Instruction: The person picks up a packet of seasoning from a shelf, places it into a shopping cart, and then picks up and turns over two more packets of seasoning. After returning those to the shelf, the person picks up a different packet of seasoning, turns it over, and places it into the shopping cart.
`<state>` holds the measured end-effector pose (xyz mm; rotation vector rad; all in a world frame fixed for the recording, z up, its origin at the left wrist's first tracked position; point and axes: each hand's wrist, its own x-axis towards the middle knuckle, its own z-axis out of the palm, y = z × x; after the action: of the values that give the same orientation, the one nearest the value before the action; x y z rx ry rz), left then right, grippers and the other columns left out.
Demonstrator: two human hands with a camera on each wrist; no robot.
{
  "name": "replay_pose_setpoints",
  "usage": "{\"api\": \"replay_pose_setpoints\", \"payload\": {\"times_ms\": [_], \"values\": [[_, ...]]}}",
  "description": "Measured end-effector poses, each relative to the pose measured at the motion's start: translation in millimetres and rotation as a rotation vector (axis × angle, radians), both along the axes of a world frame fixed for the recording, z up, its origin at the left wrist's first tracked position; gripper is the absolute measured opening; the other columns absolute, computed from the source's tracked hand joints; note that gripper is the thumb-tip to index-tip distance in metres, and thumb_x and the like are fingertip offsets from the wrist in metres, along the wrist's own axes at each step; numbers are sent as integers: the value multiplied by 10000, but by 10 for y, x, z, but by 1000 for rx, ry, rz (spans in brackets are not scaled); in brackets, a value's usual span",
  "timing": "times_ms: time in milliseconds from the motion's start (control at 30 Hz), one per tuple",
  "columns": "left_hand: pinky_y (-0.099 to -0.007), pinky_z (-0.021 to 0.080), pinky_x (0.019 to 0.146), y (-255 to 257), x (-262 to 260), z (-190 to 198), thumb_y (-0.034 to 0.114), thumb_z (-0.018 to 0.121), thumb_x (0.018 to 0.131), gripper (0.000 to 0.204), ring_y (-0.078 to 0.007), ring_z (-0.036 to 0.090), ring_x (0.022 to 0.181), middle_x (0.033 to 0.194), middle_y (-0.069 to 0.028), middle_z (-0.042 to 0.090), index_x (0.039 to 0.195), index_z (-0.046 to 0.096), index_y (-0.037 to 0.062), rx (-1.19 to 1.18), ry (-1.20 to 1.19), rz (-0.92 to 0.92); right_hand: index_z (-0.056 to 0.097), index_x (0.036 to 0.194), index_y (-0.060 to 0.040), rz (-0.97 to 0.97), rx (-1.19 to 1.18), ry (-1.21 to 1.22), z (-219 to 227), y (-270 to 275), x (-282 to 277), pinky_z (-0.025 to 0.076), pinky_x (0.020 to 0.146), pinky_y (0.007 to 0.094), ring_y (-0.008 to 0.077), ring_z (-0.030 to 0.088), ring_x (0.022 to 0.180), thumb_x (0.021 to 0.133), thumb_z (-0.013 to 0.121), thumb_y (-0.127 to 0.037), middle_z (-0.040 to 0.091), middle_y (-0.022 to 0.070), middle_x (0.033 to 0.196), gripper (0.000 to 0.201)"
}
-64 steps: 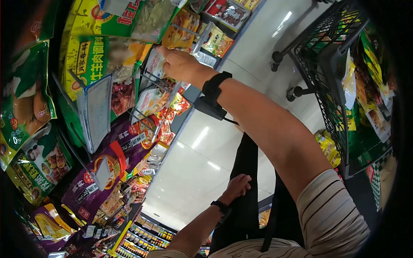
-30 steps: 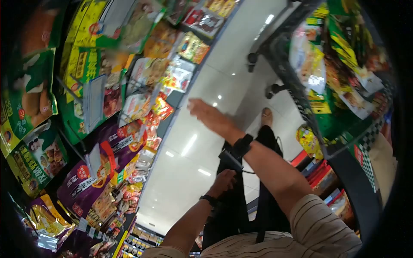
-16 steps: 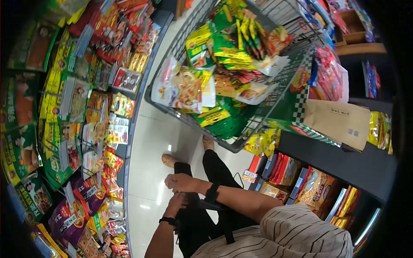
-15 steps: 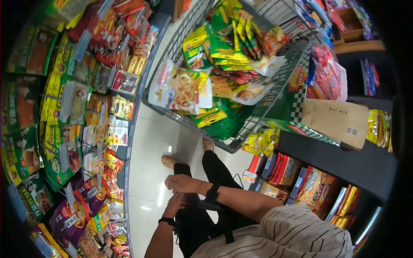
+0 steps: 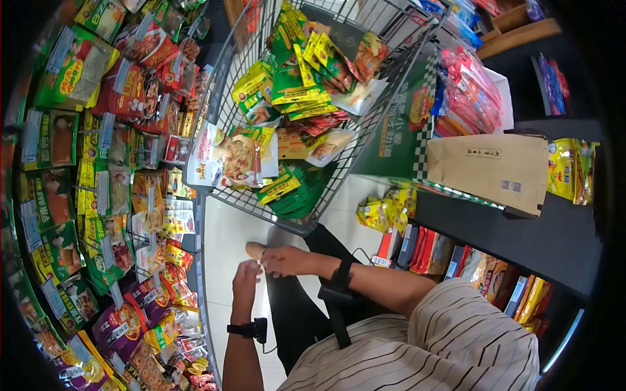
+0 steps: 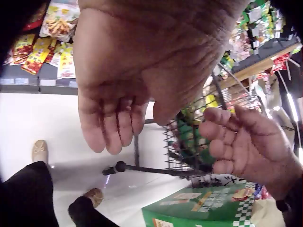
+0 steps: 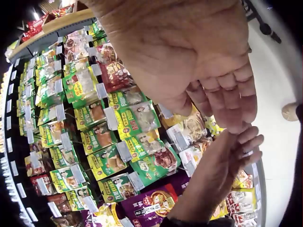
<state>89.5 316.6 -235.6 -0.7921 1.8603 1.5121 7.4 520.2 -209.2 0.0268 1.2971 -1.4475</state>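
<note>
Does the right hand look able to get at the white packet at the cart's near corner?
Probably yes: the right hand looks empty and the white packet lies uncovered, just inside the cart's near rim.

You are in a shop, most likely a supermarket aisle. On one side of you, packets of packaged food (image 5: 107,257) hang in rows on hooks with price tags (image 7: 110,118). A wire shopping cart (image 5: 218,98) full of similar packets stands before you, and shelves (image 5: 554,228) with bagged goods (image 5: 570,171) line the other side. The floor (image 5: 218,228) looks like pale, glossy tile, though glare makes that hard to confirm.
</note>
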Motion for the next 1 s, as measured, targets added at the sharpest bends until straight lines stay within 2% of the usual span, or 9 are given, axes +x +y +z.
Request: {"api": "replay_pose_setpoints", "payload": {"times_ms": [167, 200, 300, 533, 633, 767, 800, 900, 1000], "values": [[-314, 502, 890, 473, -536, 494, 163, 554, 998, 243, -179, 632, 1021, 1074, -91, 665, 1176, 598, 2, -208, 492, -94, 597, 1120, -73, -52, 28, 30, 143, 494, -201, 524, 766, 268, 117, 634, 886, 969, 532, -264, 636, 31, 1005, 251], [-346, 466, 973, 535, -626, 562, 104, 559, 978, 231, -232, 610, 1088, 1138, -125, 648, 1179, 600, -4, -232, 515, -135, 599, 1125, -69, -60, 48, 41, 173, 571, -238, 523, 764, 266, 118, 641, 884, 972, 534, -264, 642, 30, 1015, 256], [-416, 430, 1024, 797, -918, 737, 82, 584, 923, 286, -353, 557, 1192, 1212, -196, 612, 1194, 606, -9, -367, 787, -343, 603, 1140, -75, -125, 64, 26, 246, 791, -303, 521, 755, 263, 115, 647, 883, 978, 546, -285, 644, 27, 1020, 271], [-485, 296, 1136, 1241, -1310, 545, 148, 630, 903, 496, -412, 407, 1344, 1360, -204, 524, 1352, 489, -8, -489, 918, -592, 596, 1076, -60, -214, 90, 172, 259, 1115, -447, 507, 767, 259, 102, 630, 868, 1011, 534, -255, 632, 12, 963, 214], [-490, 292, 1137, 1293, -1374, 268, 159, 631, 905, 512, -414, 412, 1336, 1363, -198, 523, 1366, 476, 0, -513, 923, -600, 598, 1063, -40, -244, 88, 269, 283, 1218, -565, 511, 782, 260, 103, 620, 863, 1010, 540, -231, 626, 15, 943, 206], [-515, 267, 1140, 1384, -1403, 207, 187, 642, 905, 511, -381, 420, 1338, 1351, -181, 532, 1361, 483, 20, -620, 890, -618, 599, 1063, -6, -225, 165, 377, 384, 1272, -697, 512, 764, 257, 103, 625, 836, 1008, 536, -209, 640, 26, 918, 220], [-524, 292, 1108, 1425, -1392, 166, 200, 651, 899, 450, -356, 469, 1289, 1263, -172, 577, 1299, 533, 30, -677, 925, -564, 599, 1063, 1, -222, 184, 393, 425, 1272, -733, 512, 760, 257, 103, 626, 828, 1007, 536, -205, 642, 29, 907, 223], [-521, 327, 1062, 1468, -1391, 80, 218, 654, 894, 326, -331, 526, 1197, 1120, -151, 621, 1167, 603, 47, -741, 873, -613, 605, 1057, 11, -246, 158, 484, 483, 1255, -825, 509, 745, 254, 92, 621, 808, 1002, 541, -179, 646, 33, 873, 207], [-510, 350, 1016, 1450, -1367, 51, 230, 651, 889, 193, -304, 575, 1050, 948, -119, 634, 997, 650, 71, -738, 963, -607, 607, 1050, 17, -246, 179, 545, 507, 1217, -931, 508, 737, 255, 83, 612, 796, 1000, 544, -158, 650, 30, 863, 193]]}}
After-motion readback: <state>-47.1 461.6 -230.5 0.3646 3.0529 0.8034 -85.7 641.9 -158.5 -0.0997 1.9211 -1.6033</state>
